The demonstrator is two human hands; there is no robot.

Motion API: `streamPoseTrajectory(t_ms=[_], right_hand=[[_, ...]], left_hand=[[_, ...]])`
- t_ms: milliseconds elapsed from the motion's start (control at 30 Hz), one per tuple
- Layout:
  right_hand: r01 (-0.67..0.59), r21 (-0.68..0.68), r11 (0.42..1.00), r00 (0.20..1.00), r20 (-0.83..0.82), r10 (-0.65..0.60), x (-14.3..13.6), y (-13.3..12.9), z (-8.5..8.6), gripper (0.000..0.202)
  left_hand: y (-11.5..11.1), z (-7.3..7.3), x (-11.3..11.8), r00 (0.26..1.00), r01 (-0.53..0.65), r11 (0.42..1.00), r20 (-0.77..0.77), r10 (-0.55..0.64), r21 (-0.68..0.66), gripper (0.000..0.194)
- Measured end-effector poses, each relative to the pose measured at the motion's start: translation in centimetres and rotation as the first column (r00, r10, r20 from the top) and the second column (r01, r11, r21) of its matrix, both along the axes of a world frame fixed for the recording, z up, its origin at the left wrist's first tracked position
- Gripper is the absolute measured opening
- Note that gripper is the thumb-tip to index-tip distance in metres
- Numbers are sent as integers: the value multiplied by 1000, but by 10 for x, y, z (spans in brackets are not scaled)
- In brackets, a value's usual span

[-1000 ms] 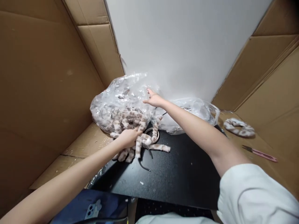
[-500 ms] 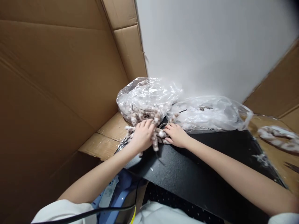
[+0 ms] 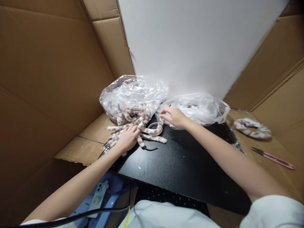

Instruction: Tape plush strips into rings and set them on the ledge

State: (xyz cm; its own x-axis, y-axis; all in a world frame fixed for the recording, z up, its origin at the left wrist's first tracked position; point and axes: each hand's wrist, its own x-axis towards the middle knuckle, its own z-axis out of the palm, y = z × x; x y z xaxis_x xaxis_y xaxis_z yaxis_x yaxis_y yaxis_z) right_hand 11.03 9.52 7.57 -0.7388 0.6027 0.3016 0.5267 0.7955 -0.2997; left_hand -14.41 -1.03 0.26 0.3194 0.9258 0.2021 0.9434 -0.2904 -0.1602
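Note:
My left hand [image 3: 129, 138] rests on a pile of fuzzy brown-and-white strips [image 3: 128, 117], its fingers curled over some of them. Thin black ends stick out of a few strips. Farther right, my right hand [image 3: 174, 117] pinches the raised end of one fuzzy strip [image 3: 159, 127], which curves back to the pile. A thin pale ring [image 3: 152, 124] lies by this strip, partly covered. The pile spills from a clear plastic bag [image 3: 135, 88] onto the black tabletop [image 3: 180, 161].
A second plastic bag [image 3: 201, 109] lies behind my right hand. On cardboard at the right are a fuzzy ring [image 3: 261, 132] and pink-handled scissors [image 3: 277, 160]. Cardboard walls [image 3: 59, 63] stand on both sides. A black cable [image 3: 106, 210] and a phone [image 3: 98, 198] are below.
My right hand has lifted away from the pile, raising a strip's end. My left hand stays on the pile. The view has swung right, showing more of the fuzzy ring and scissors.

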Motion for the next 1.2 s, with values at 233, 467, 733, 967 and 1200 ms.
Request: streamPoseTrajectory(t_ms=[233, 467, 733, 967, 1200], right_hand=[[-77, -37, 996, 993, 85, 80, -32, -25, -48, 12], [46, -39, 998, 979, -197, -53, 0, -4, 19, 26], [24, -233, 972, 826, -543, -151, 76, -23, 73, 30], [7, -534, 845, 779, -528, -340, 93, -41, 44, 29], [325, -502, 801, 930, 16, -367, 119, -62, 9, 12]], left_hand=[[-4, 4, -24, 1000, -9, 998, 17, 8, 55, 25], [4, 8, -61, 999, -41, 997, -22, 43, 62, 25], [-4, 88, -33, 931, 90, 995, 360, -65, -52, 37], [22, 32, 134, 289, 575, 794, 957, 28, -197, 44], [40, 8, 135, 162, 613, 744, 964, 211, -266, 39]])
